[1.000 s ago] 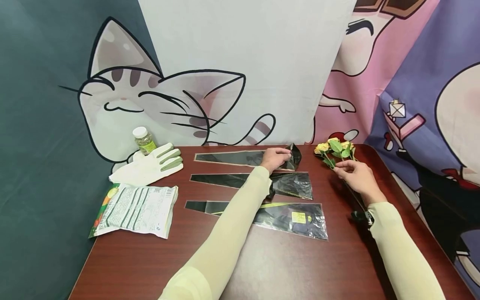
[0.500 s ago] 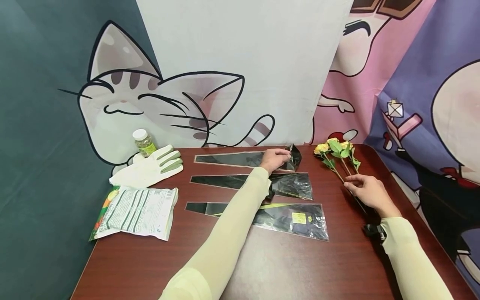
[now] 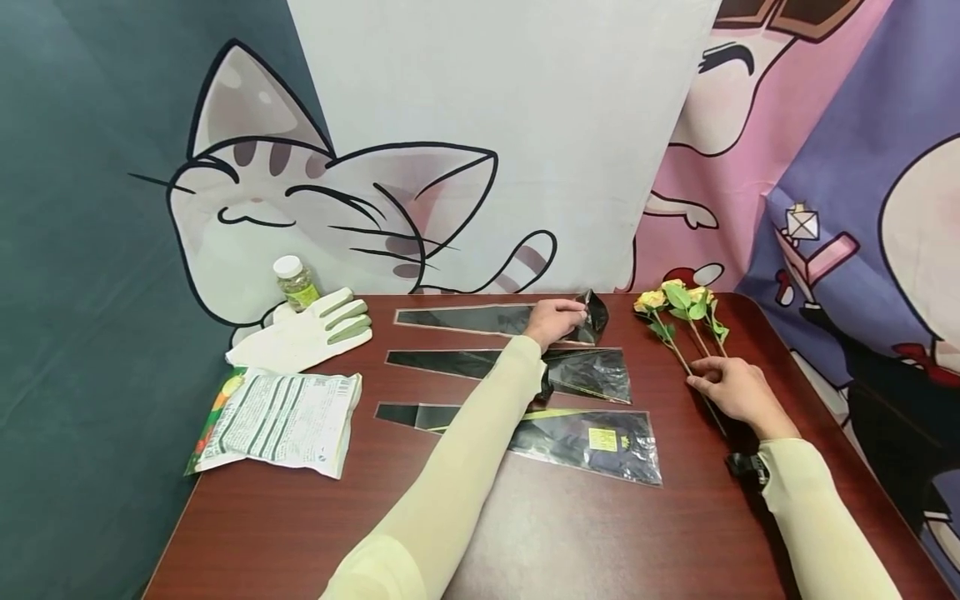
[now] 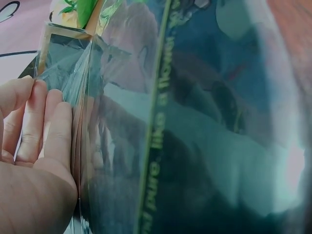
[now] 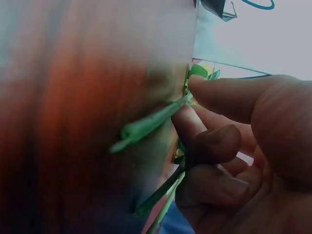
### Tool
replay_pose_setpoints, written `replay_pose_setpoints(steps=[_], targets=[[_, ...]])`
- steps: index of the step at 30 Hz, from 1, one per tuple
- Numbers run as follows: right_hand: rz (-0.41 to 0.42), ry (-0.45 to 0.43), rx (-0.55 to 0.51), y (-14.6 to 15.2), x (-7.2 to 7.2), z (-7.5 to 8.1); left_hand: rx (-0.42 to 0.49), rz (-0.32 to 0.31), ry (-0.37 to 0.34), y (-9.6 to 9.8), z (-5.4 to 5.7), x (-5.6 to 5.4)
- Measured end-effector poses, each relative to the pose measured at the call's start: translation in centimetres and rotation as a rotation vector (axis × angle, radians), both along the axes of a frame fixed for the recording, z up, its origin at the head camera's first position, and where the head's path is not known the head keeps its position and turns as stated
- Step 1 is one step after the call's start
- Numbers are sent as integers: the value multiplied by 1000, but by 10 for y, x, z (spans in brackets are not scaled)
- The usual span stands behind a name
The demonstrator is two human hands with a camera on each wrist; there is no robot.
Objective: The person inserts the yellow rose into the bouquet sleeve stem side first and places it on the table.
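Note:
At the back of the table my left hand [image 3: 553, 321] pinches the wide end of a black, partly clear flower sleeve [image 3: 465, 317], whose corner stands raised. Close up in the left wrist view, thumb and fingertips meet at the edge of this clear film [image 4: 122, 146], which has printed lettering. On the right side lie several yellow roses [image 3: 651, 301] with green leaves, heads toward the wall. My right hand [image 3: 738, 390] pinches one rose's stem [image 5: 156, 119] between thumb and index finger, below the leaves. Other stems [image 5: 165, 204] pass beneath its curled fingers.
Two more flower sleeves lie flat in front, a middle one [image 3: 592, 371] and a nearer one [image 3: 558, 435] with a yellow label. On the left are a white glove [image 3: 277, 343], a jar [image 3: 298, 285] with a white lid and a printed packet [image 3: 281, 421]. A cartoon cloth hangs behind the table.
My right hand has moved down the rose stem, away from the flower heads and toward me. The left hand keeps its pinch on the flower sleeve.

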State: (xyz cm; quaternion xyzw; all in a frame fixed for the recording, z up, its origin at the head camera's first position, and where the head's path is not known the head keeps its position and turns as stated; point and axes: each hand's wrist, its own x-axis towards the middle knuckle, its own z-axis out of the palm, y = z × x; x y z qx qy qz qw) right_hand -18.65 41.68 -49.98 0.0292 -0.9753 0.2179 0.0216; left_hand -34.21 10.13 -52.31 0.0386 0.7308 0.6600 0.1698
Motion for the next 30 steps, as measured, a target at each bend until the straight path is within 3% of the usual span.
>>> replay_pose_setpoints(steps=[12, 19, 30], targets=[[0, -69, 6, -11, -19, 8, 12, 18, 26, 2, 9, 12], [-20, -195, -180, -19, -24, 14, 10, 21, 20, 2, 7, 10], [-24, -248, -524, -41, -41, 16, -12, 1, 34, 0, 12, 14]])
